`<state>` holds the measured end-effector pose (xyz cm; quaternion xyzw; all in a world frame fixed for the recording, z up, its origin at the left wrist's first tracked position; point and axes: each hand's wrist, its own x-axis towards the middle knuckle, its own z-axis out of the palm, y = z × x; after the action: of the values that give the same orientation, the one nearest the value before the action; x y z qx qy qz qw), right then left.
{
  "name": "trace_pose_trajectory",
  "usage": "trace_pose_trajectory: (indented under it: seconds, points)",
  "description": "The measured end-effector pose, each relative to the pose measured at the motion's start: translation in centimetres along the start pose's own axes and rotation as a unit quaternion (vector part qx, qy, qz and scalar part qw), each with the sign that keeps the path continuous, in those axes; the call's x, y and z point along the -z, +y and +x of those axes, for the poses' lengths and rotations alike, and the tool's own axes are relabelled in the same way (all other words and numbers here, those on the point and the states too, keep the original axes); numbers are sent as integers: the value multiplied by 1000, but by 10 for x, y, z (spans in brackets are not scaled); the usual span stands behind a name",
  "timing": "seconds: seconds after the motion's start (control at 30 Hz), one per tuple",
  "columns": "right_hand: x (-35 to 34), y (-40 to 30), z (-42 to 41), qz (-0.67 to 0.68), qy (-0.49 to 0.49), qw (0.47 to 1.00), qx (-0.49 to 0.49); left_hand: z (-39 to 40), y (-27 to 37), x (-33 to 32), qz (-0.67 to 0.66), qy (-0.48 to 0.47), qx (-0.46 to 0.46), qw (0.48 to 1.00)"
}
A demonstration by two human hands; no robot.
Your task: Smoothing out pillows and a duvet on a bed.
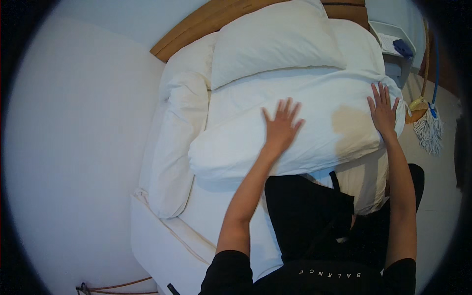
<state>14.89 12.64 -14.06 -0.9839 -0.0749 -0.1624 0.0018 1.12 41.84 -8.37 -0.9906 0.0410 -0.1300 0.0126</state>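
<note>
A thick white padded piece of bedding (236, 147), perhaps a folded quilt, lies across the bed in front of me. My left hand (282, 129) is spread over its middle, palm down, slightly blurred. Close to its right end, my right hand (383, 110) rests flat with the fingers apart. Between the hands the cloth has a tan patch (352, 125); I cannot tell if it is a stain or light. A large white pillow (276, 44) lies beyond it. Along the wall side runs a long white bolster (180, 147).
The bed has a wooden headboard (191, 31). My black-clad knee (302, 206) is on the mattress. Right of the bed stand a light bedside shelf (392, 25) with a dark cloth (402, 48), and a string mop (429, 127). A white wall (73, 129) borders the left.
</note>
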Motion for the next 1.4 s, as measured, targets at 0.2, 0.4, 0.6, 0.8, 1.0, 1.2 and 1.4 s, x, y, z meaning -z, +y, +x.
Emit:
trace_pose_trajectory:
  seconds: [0.2,0.4,0.6,0.8,1.0,1.2,1.4]
  points:
    - [8,-1,-4,22,-10,1000,2,-43,-81,-16,54,27,145,988]
    - [-10,-39,4,39,34,997,-55,-133,-158,16,137,-34,306,941]
    - [59,-238,-79,330,82,901,270,-72,-41,10,51,-35,176,983]
    - [12,-93,-23,204,129,952,186,-132,-106,9,143,-21,259,955]
    - [12,48,-13,183,25,972,-146,-254,-191,17,-71,185,470,860]
    - [-12,58,-63,609,-100,721,-316,-233,-150,31,-588,37,609,532]
    - [78,28,15,600,150,768,-166,-173,-175,76,-570,258,468,625]
